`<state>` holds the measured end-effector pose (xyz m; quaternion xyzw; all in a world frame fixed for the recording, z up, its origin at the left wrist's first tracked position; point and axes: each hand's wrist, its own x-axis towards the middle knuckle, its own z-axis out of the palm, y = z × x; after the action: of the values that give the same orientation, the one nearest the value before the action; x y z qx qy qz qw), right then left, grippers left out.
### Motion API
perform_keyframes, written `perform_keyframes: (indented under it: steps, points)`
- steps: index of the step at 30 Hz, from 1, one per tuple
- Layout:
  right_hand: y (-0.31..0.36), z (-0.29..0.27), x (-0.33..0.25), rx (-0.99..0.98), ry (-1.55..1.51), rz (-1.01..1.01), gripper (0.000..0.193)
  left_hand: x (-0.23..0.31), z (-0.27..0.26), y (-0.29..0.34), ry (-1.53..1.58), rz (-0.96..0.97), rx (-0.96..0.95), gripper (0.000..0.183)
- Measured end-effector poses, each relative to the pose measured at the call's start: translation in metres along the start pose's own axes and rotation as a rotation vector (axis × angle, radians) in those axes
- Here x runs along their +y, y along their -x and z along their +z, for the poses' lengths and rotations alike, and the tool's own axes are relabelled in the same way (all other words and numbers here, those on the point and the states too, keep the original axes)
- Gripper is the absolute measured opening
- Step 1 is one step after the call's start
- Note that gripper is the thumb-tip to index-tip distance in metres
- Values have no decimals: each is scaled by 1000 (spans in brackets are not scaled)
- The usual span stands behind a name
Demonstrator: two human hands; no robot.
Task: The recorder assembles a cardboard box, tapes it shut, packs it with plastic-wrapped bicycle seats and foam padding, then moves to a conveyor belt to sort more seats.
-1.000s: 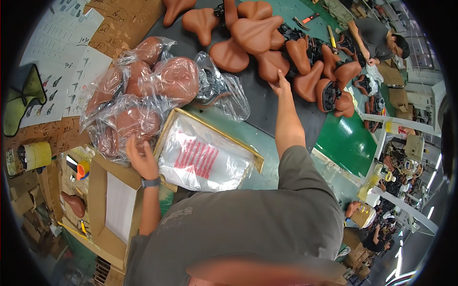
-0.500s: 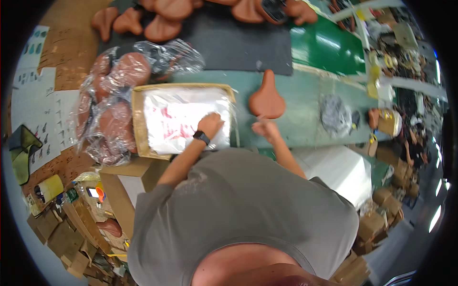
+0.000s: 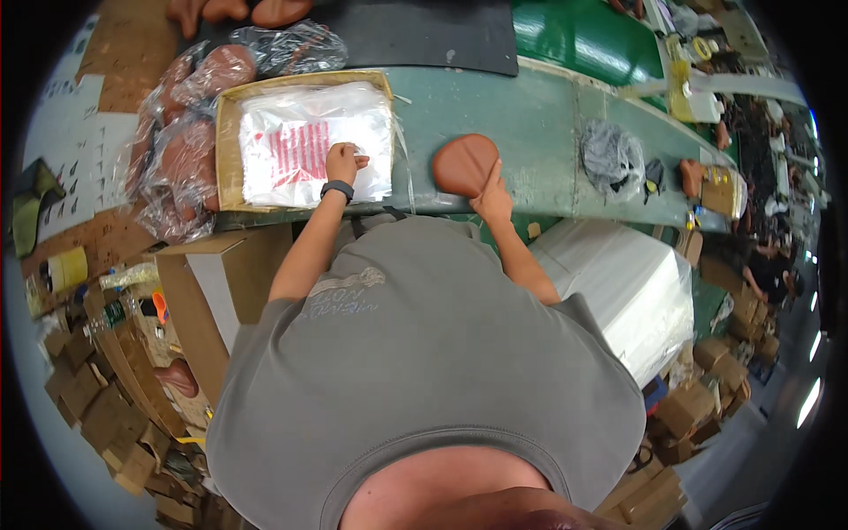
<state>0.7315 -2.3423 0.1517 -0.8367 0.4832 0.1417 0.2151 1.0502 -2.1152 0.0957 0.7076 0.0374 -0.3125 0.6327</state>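
Note:
My left hand (image 3: 343,162) rests with pinched fingers on a stack of clear plastic bags with red print (image 3: 309,150), which lies in a shallow cardboard tray (image 3: 228,155) on the green table (image 3: 548,124). A dark watch sits on that wrist. My right hand (image 3: 491,199) holds the near edge of a brown bicycle saddle (image 3: 464,163) lying on the table to the right of the tray.
Bagged brown saddles (image 3: 190,132) pile up left of the tray, and more saddles lie on a black mat (image 3: 424,35) behind. A grey crumpled bag (image 3: 609,159) lies at the right. Open cardboard boxes (image 3: 190,291) stand at my left, a white wrapped block (image 3: 627,283) at my right.
The view has swung down. My left hand shifted slightly on the bag stack, and my right hand has drawn the saddle a little nearer on the table.

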Motion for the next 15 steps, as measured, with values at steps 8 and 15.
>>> perform_keyframes:
  steps: [8,15]
  points:
    - [76,-97,-57,-832,-1769,86,68,54,-53,73,-271,398,105,26]
    - [57,-91,-193,-1082,-1540,-277,51,150,-45,157,-813,603,-215,21]
